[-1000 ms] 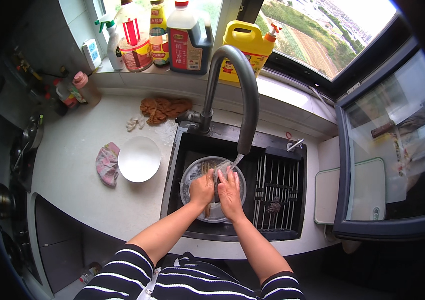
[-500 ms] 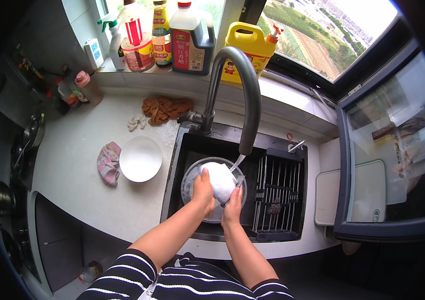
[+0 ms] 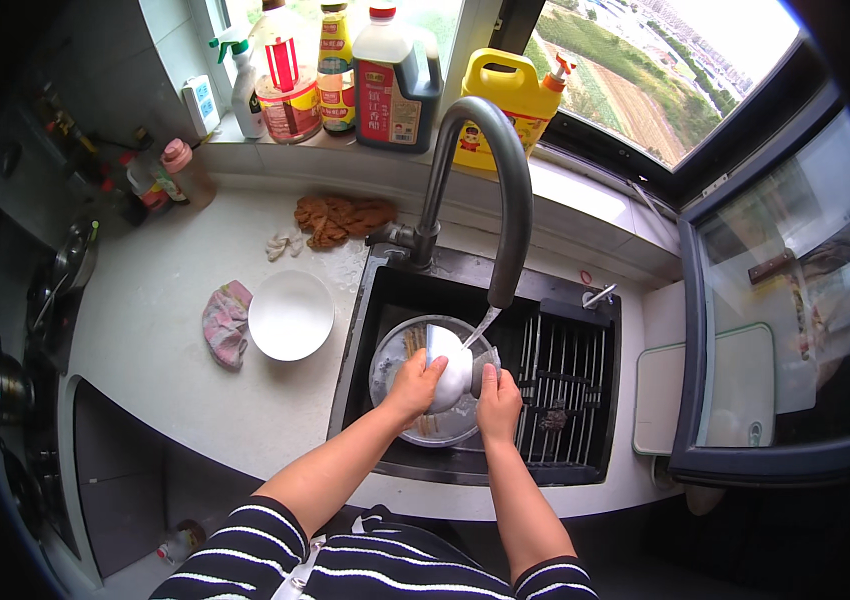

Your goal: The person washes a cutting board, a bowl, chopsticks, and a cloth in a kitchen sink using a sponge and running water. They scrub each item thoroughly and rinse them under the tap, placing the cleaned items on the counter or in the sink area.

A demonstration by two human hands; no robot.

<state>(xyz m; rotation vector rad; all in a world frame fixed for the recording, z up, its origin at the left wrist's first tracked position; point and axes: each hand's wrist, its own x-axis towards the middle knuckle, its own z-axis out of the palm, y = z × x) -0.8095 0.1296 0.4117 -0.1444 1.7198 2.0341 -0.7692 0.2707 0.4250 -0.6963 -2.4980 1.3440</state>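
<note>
My left hand [image 3: 415,387] is closed on a white bowl [image 3: 456,376], tipped onto its side under the faucet [image 3: 514,220]. A thin stream of water runs down onto the bowl. Pinched in my right hand [image 3: 498,405] is a greyish scrubbing cloth [image 3: 485,369], close against the bowl's right side; its exact kind is hard to make out. Below both hands a round metal basin [image 3: 381,415] stands in the dark sink [image 3: 353,400]. Some chopsticks and water show in the basin, partly hidden by the bowl and my hands.
Left of the sink, another white bowl [image 3: 291,315] stands beside a pink cloth [image 3: 227,325]. A brown rag [image 3: 340,221] lies behind. A drying rack [image 3: 567,400] spans the sink's right side. Several bottles and a yellow jug [image 3: 498,90] line the sill. An open window sash [image 3: 687,350] juts in at right.
The bowl has turned from rounded underside up to standing on its side. My right hand has shifted slightly right with the cloth, and the chopsticks in the basin have come into sight.
</note>
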